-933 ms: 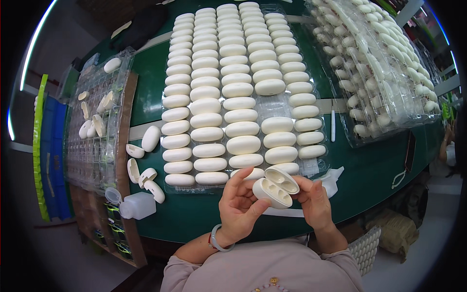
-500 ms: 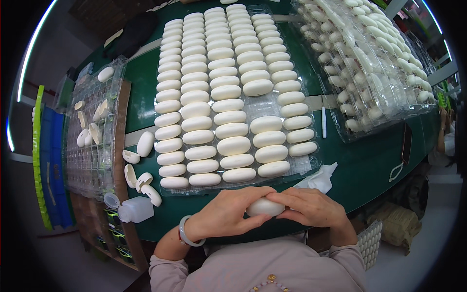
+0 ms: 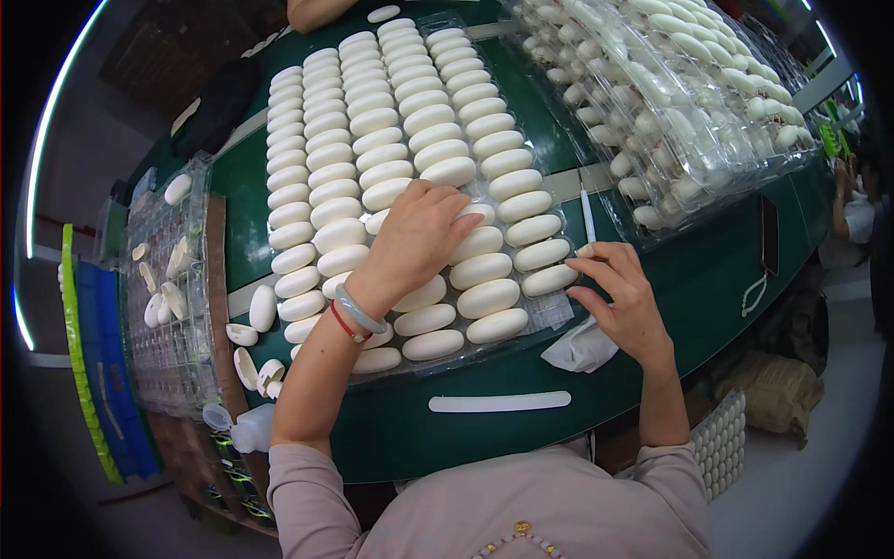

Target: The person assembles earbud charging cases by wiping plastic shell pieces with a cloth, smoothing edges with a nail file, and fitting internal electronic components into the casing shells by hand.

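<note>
Rows of smooth white oval cases fill the middle of our green bench. Clear plastic trays of more white cases sit in the upper right. A flat clear tray with loose white halves lies on the left. A long white strip lies near the bottom. Our left hand lies flat on the rows, fingers loose, gripping nothing. Our right hand sits at the rows' right edge, fingers bent, pinching a crumpled white cloth.
</note>
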Motion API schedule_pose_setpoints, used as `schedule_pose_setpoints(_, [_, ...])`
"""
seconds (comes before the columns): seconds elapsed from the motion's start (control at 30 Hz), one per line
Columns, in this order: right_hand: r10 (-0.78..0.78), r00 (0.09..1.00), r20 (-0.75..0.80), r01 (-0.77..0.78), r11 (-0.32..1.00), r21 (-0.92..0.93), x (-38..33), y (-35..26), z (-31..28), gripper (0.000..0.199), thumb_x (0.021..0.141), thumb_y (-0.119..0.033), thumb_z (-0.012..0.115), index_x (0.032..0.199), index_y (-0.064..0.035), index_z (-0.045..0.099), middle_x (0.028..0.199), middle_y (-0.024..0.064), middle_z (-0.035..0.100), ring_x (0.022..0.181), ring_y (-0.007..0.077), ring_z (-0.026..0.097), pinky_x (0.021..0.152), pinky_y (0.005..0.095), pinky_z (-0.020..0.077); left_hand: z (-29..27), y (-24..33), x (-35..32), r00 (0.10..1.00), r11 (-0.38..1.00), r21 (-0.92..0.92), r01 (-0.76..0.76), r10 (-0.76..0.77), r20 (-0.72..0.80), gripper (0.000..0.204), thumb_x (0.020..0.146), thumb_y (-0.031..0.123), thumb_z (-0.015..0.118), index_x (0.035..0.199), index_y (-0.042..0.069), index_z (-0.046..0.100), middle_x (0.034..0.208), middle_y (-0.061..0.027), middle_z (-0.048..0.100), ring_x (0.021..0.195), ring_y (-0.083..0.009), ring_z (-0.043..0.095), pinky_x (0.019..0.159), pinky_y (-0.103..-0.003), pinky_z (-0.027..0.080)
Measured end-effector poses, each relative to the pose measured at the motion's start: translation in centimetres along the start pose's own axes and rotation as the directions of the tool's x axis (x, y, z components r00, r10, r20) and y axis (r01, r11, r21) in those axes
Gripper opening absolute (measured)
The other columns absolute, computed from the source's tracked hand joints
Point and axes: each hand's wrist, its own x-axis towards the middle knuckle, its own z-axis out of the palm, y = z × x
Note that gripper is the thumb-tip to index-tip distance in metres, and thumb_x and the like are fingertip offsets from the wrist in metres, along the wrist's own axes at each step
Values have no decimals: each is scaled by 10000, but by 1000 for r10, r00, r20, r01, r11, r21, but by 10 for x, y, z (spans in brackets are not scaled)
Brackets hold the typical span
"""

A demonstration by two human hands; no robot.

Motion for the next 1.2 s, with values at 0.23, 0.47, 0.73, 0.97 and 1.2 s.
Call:
schedule_pose_setpoints(0.23, [-102,978,183,128,983,-132,10,6,0,349,656,-52,710,972,-38,563,976,84,544,893,262,488,773,354,423,-4,38,-27,973,991,-54,-121,107,-206,377,763,135,659,1099,12,543,1073,-141,548,990,-298,493,854,-369,412])
schedule_pose_setpoints(0.47, [232,843,486,-539,370,757,-5,-29,-12,297,784,-63,664,1032,29,529,919,61,597,834,103,569,726,248,471,8,78,-88,983,550,-815,183,-133,131,788,718,147,742,1353,59,285,1156,-126,508,853,-142,576,678,-249,489])
schedule_pose_setpoints(0.73, [-86,565,821,-808,-261,529,-24,-52,21,368,890,-264,519,1116,23,478,865,72,570,656,106,559,515,230,476,13,85,-113,958,217,-947,238,-212,192,804,678,115,762,1345,67,315,1189,-100,484,915,-123,548,721,-234,467])
schedule_pose_setpoints(0.97, [-71,504,861,-859,-146,491,-34,-64,37,390,958,-295,323,1122,30,462,770,130,594,510,136,549,419,229,452,13,88,-139,801,-11,-896,444,-443,403,296,824,168,630,1062,2,574,834,-89,622,608,-92,572,525,-196,451])
schedule_pose_setpoints(1.2, [302,921,247,-389,694,605,-4,-37,-46,246,899,-92,483,1090,56,528,796,77,591,611,70,536,484,173,424,18,85,-146,748,-509,-786,351,-353,562,414,950,411,324,979,36,496,673,-65,579,439,-74,485,398,-185,379])
